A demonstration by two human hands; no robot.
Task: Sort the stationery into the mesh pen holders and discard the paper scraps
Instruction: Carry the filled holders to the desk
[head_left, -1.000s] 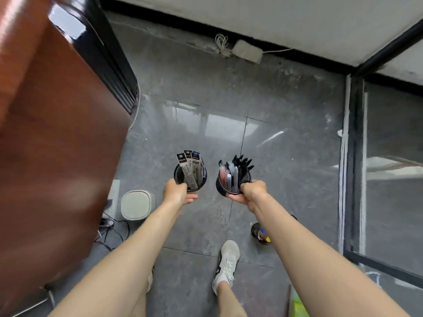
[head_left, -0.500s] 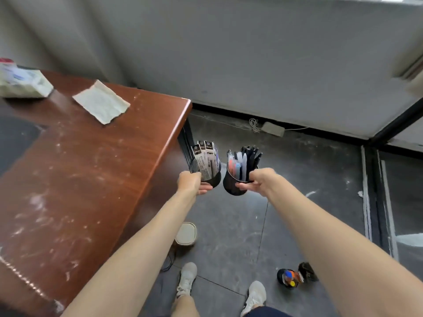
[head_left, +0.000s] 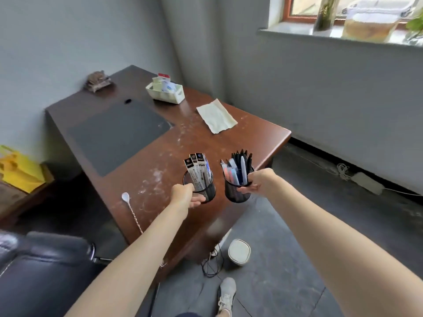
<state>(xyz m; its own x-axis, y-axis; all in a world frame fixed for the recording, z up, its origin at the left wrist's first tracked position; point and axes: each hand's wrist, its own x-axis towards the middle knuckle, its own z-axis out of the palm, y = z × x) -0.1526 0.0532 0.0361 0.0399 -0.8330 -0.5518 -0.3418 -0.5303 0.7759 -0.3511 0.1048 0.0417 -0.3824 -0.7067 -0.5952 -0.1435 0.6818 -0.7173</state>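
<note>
My left hand [head_left: 185, 195] grips a black mesh pen holder [head_left: 207, 192] that carries several flat refill packs [head_left: 198, 170]. My right hand [head_left: 258, 181] grips a second black mesh pen holder [head_left: 234, 192] filled with several pens [head_left: 238, 167]. Both holders are upright and side by side in the air, above the near right part of the brown desk [head_left: 183, 143]. A pale sheet of paper [head_left: 216, 116] lies flat near the desk's far right edge.
On the desk are a dark mat [head_left: 119, 133], a white tray of small items [head_left: 166, 90], a small ornament [head_left: 98, 80] and a long white spoon [head_left: 130, 209]. A black chair [head_left: 43, 268] is at lower left. A round white object [head_left: 239, 251] and cables lie on the floor.
The view has swung up from the floor to the desk. Both hands have carried the holders from over the floor to above the desk's near right part.
</note>
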